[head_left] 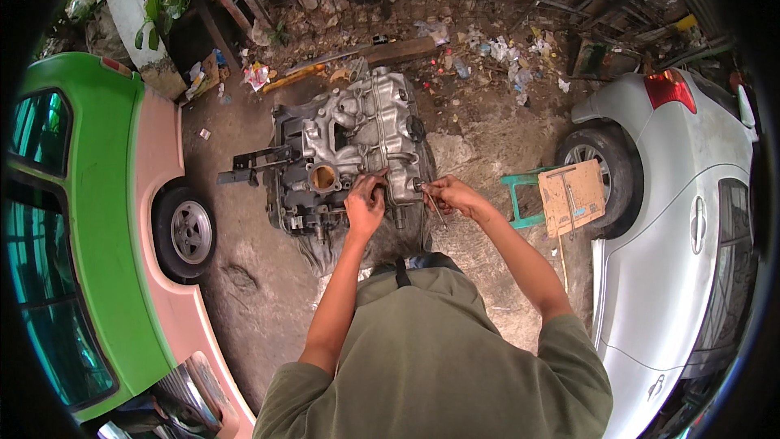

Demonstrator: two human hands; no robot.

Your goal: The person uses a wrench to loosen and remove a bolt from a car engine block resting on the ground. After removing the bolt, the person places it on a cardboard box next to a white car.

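Note:
A grey metal car engine [351, 118] lies on the ground in front of me, its silver valve cover [400, 142] on the right side. My left hand [366, 202] rests against the near part of that cover, fingers curled and darkened with grease. Whether anything small is in them is hidden. At the cover's near right corner, my right hand [452, 196] is closed on a thin metal wrench [436, 208]. The wrench's upper end meets the engine beside a dark round part. Left of my left hand is a round brown-lined opening [323, 177] in the engine.
A green and pink vehicle [101, 195] stands on the left, and a silver car [658, 236] on the right. Beside the silver car's wheel, a brown board [572, 197] with metal tools rests on a green stool [520, 201]. Litter [504, 53] and a wooden plank [400, 50] lie beyond the engine.

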